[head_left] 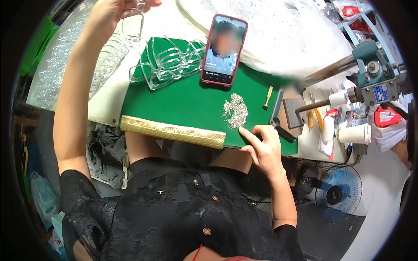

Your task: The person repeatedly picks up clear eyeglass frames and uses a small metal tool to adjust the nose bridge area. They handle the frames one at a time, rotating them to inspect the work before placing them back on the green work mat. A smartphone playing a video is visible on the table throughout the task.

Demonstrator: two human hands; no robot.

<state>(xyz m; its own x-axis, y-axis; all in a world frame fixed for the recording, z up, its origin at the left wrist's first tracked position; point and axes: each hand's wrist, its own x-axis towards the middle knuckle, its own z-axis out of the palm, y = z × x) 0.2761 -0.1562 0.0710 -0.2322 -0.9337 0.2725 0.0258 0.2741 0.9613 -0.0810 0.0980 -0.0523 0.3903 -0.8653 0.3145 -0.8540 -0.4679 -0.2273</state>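
A pale desk (103,106) in a crowded workroom carries one green mat (174,106). Of two grips, the right grip (266,150) is open and seemingly without load, its forefinger at the near edge of one silvery pile (237,111) on the mat; contact cannot be told. The left grip (114,9), partly cut off by the upper edge, appears closed on a clear frame (142,27).

Good handling probably calls for a light fingertip, so that the bits do not scatter, and a gentle hold, so that the frame does not snag. Further out are one bunch of clear frames (167,65), one phone (224,50), one small brass tool (268,98), one gold strip (174,132), one metal press (373,65), one lidded cup (355,134) and one fan (337,195). Bits and bunched frames defy an exact count.
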